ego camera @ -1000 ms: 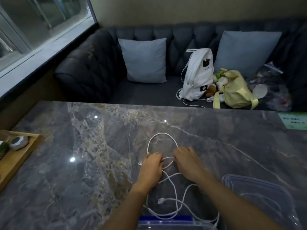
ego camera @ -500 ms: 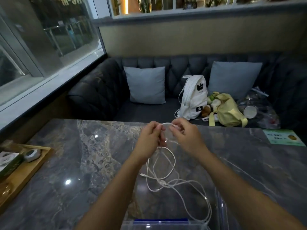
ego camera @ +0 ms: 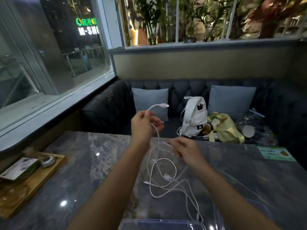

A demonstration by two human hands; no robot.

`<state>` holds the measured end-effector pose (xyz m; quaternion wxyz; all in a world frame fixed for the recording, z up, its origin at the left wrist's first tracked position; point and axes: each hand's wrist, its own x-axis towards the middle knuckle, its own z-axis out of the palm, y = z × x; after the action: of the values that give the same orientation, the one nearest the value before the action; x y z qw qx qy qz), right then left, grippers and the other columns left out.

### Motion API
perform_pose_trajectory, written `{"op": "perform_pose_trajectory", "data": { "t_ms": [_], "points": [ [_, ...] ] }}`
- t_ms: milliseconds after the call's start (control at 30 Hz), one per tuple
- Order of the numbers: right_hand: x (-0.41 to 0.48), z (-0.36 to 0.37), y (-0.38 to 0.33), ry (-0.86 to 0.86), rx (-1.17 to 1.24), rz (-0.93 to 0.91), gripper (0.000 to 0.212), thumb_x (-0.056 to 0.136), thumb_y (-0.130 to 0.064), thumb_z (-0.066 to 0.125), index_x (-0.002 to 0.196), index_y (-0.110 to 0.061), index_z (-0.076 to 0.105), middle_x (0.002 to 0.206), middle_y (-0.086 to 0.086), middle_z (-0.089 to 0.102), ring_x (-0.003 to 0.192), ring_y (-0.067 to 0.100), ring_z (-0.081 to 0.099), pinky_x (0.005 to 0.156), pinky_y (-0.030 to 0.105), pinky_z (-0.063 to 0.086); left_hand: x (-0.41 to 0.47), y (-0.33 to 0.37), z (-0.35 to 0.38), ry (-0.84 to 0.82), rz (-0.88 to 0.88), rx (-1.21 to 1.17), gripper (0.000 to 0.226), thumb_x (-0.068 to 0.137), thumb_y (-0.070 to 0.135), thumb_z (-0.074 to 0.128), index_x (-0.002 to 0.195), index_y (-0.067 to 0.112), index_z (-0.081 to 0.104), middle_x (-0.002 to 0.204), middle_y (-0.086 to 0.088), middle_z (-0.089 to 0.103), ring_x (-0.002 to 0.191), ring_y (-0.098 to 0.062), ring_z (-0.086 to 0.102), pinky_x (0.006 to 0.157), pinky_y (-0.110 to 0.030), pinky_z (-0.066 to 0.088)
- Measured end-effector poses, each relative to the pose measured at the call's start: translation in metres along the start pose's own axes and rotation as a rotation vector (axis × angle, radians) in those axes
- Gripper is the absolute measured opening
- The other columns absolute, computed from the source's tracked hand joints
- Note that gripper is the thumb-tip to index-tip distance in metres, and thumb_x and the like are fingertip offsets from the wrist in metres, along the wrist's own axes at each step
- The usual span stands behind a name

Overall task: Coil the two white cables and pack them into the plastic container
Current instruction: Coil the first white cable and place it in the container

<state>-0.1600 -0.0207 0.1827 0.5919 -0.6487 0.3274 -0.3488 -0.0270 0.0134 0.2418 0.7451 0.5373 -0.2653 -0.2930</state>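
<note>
My left hand [ego camera: 143, 126] is raised above the marble table [ego camera: 99, 163] and pinches a white cable [ego camera: 157, 133] near its end; the plug [ego camera: 163, 106] sticks out above the fingers. The cable hangs down into a loose tangle of white cable loops [ego camera: 166, 176] lying on the table, with two more plugs in it. My right hand [ego camera: 184, 149], blurred, is lower and to the right, fingers curled round a strand of the same cable. A clear plastic container [ego camera: 159, 224] with a blue edge sits at the near table edge, partly cut off.
A wooden tray [ego camera: 38, 178] with a box and a small round item stands at the table's left. A green card [ego camera: 276, 154] lies at the right. Behind the table is a dark sofa with cushions, a white backpack [ego camera: 195, 118] and a yellow bag [ego camera: 226, 128].
The view has tilted upward. My left hand rose with the cable end, whose plug now sticks out free. My right hand dropped and moved right along the cable.
</note>
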Motion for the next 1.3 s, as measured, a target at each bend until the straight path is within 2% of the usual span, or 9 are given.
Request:
{"op": "perform_pose_trajectory", "data": {
  "t_ms": [200, 333, 600, 767, 833, 967, 1033, 1167, 1300],
  "points": [
    [-0.011, -0.039, 0.000, 0.122, 0.114, -0.059, 0.015, 0.080, -0.018, 0.067, 0.065, -0.017, 0.067, 0.040, -0.010, 0.046, 0.035, 0.002, 0.033, 0.033, 0.015, 0.027, 0.022, 0.049, -0.053, 0.253, -0.064, -0.318, 0.030, 0.097, 0.007, 0.031, 0.075, 0.011, 0.050, 0.061, 0.002, 0.038, 0.031, -0.004, 0.040, 0.041, -0.017, 0.043],
    [-0.012, -0.067, 0.013, 0.146, 0.505, 0.139, 0.021, 0.088, -0.019, 0.056, 0.069, -0.008, 0.056, 0.038, -0.009, 0.028, 0.030, 0.004, 0.023, 0.031, 0.016, 0.024, 0.029, 0.062, -0.095, 0.363, -0.162, -0.582, 0.037, 0.094, 0.001, 0.015, 0.070, 0.012, 0.041, 0.061, 0.006, 0.023, 0.023, -0.004, 0.022, 0.034, -0.013, 0.019],
    [-0.019, -0.071, 0.013, 0.083, 0.762, 0.174, 0.028, 0.094, -0.022, 0.044, 0.075, -0.005, 0.056, 0.033, -0.009, 0.027, 0.027, 0.003, 0.022, 0.032, 0.017, 0.021, 0.017, 0.053, -0.117, 0.349, -0.182, -0.744, 0.028, 0.062, -0.007, 0.024, 0.074, 0.012, 0.041, 0.032, 0.006, 0.030, 0.025, -0.007, 0.019, 0.032, -0.014, 0.019],
    [-0.019, -0.073, 0.001, 0.043, 0.556, 0.110, 0.026, 0.092, -0.023, 0.050, 0.079, -0.003, 0.059, 0.038, -0.010, 0.027, 0.030, 0.003, 0.020, 0.030, 0.015, 0.017, 0.008, 0.033, -0.107, 0.216, -0.390, -0.289, 0.028, 0.091, -0.002, 0.026, 0.071, 0.008, 0.044, 0.047, -0.001, 0.045, 0.043, -0.009, 0.038, 0.044, -0.017, 0.035],
    [-0.020, -0.071, -0.007, 0.018, 0.403, 0.075, 0.024, 0.091, -0.024, 0.053, 0.080, -0.004, 0.061, 0.038, -0.011, 0.028, 0.031, 0.003, 0.021, 0.030, 0.015, 0.018, -0.003, 0.021, -0.099, 0.177, -0.485, -0.015, 0.019, 0.096, 0.009, 0.034, 0.094, 0.006, 0.053, 0.067, -0.013, 0.060, 0.056, -0.018, 0.055, 0.046, -0.022, 0.048],
    [-0.020, -0.060, -0.030, -0.097, 0.138, -0.028, 0.024, 0.090, -0.024, 0.055, 0.074, -0.010, 0.066, 0.039, -0.013, 0.031, 0.033, 0.002, 0.023, 0.031, 0.014, 0.019, -0.016, -0.004, -0.077, 0.329, -0.175, 0.543, 0.058, 0.088, 0.022, 0.060, 0.138, 0.005, 0.035, 0.141, -0.022, 0.040, 0.122, -0.034, 0.046, 0.101, -0.042, 0.042],
    [-0.018, -0.054, -0.041, -0.161, 0.047, -0.085, 0.024, 0.090, -0.024, 0.055, 0.075, -0.010, 0.067, 0.041, -0.011, 0.031, 0.036, 0.003, 0.023, 0.034, 0.015, 0.019, -0.026, -0.001, -0.056, 0.074, 0.032, 0.430, 0.049, 0.088, 0.026, 0.060, 0.130, 0.006, 0.045, 0.133, -0.017, 0.049, 0.119, -0.025, 0.050, 0.100, -0.035, 0.040],
    [-0.010, -0.048, -0.062, -0.176, -0.029, -0.180, 0.026, 0.092, -0.020, 0.053, 0.073, -0.009, 0.066, 0.036, -0.014, 0.031, 0.033, 0.003, 0.023, 0.033, 0.013, 0.020, -0.046, 0.008, -0.021, -0.648, -0.047, 0.456, 0.038, 0.080, 0.049, 0.056, 0.105, 0.020, 0.062, 0.098, -0.001, 0.072, 0.098, -0.016, 0.066, 0.092, -0.030, 0.048],
    [-0.003, -0.060, -0.070, -0.059, 0.005, -0.201, 0.026, 0.091, -0.019, 0.055, 0.067, -0.013, 0.065, 0.036, -0.014, 0.029, 0.033, 0.004, 0.020, 0.034, 0.013, 0.018, -0.053, 0.002, -0.009, -0.777, -0.124, 0.403, 0.030, 0.094, 0.028, 0.047, 0.070, 0.013, 0.056, 0.047, 0.007, 0.048, 0.046, -0.009, 0.046, 0.059, -0.024, 0.046]
  ]
}}
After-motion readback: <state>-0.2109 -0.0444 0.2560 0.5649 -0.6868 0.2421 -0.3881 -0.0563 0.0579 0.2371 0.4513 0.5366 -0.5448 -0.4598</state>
